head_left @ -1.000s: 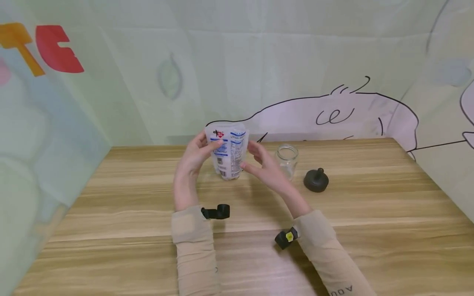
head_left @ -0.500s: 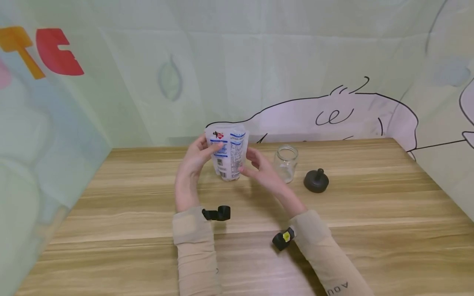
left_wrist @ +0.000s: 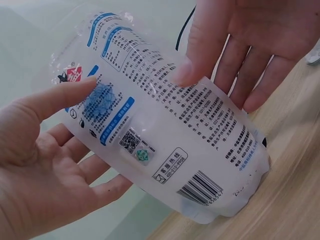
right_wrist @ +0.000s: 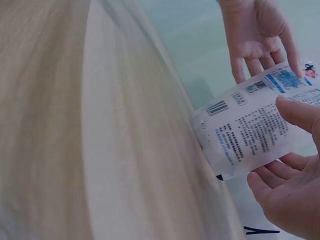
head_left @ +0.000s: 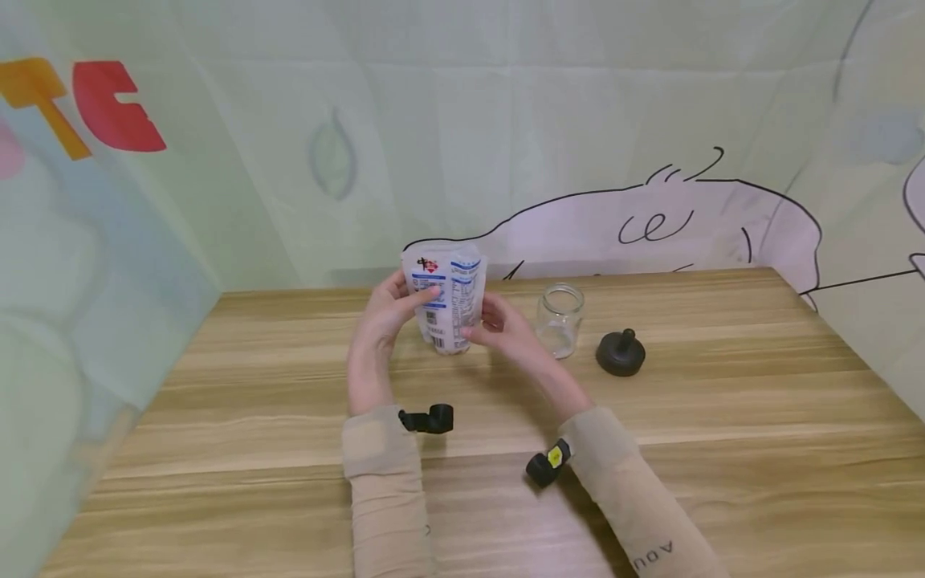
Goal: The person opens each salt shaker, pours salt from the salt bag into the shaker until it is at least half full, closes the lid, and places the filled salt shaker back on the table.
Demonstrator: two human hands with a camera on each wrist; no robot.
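Observation:
A white plastic pouch (head_left: 450, 309) with blue print, dense black text and a barcode stands upright near the table's far edge. My left hand (head_left: 381, 313) grips its left side, thumb across the front and fingers behind. At the right edge, my right hand (head_left: 509, 327) holds the pouch, its thumb on the lower front and its fingers round the side. In the left wrist view, the pouch (left_wrist: 155, 125) shows its printed back, with the left thumb by a red logo. The right wrist view shows the pouch bottom (right_wrist: 215, 155) near the table edge; the pouch's far face is hidden.
Just right of the right hand stands an open clear glass jar (head_left: 558, 337). Beside it a black round lid (head_left: 620, 355) with a knob lies on the wooden table (head_left: 723, 417). A printed cloth backdrop (head_left: 433, 144) rises behind the table.
My right hand has closed in on the pouch, its thumb shifting slightly left and down across the front. The left hand keeps its grip. Jar and lid stay put.

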